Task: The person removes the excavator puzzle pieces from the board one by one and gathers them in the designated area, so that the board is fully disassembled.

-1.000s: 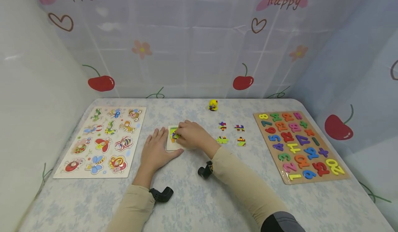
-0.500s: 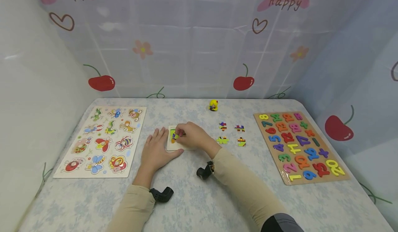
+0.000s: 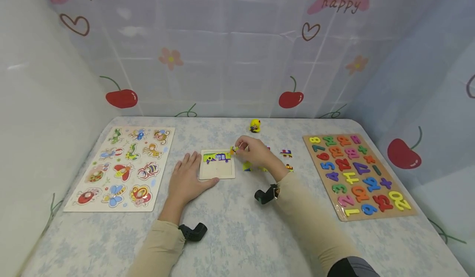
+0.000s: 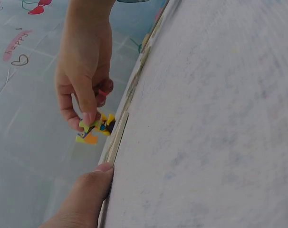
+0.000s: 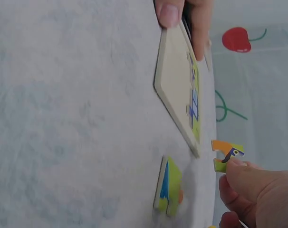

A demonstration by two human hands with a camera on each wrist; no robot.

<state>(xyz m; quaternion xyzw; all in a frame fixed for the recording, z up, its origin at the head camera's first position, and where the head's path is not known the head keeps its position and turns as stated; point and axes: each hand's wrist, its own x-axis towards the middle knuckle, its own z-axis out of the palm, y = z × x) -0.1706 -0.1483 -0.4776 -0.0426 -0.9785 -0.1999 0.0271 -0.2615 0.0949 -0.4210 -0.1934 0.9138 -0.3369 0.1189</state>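
Note:
My left hand (image 3: 187,182) lies with straight fingers at the left side of a small jigsaw puzzle board (image 3: 218,173), its thumb at the lower edge. Joined pieces (image 3: 217,157) showing a purple vehicle on green fill the board's upper part; bare wood shows below. Above the table, just off the board's upper right corner, my right hand (image 3: 256,151) pinches an orange and green puzzle piece (image 5: 225,148) between thumb and finger. A green and blue piece (image 5: 168,185) lies under that hand. Further loose pieces (image 3: 286,153) lie to its right, some partly hidden by it.
An insect peg puzzle (image 3: 122,170) lies at the left of the table, and a number puzzle board (image 3: 356,176) at the right. Toward the back edge stands a small yellow-haired figurine (image 3: 255,125). A printed curtain (image 3: 230,75) hangs behind the table.
My right hand has moved right, off the board, and now holds the orange and green piece up. The board's lower part is uncovered; orange no longer shows there. My left hand stays put.

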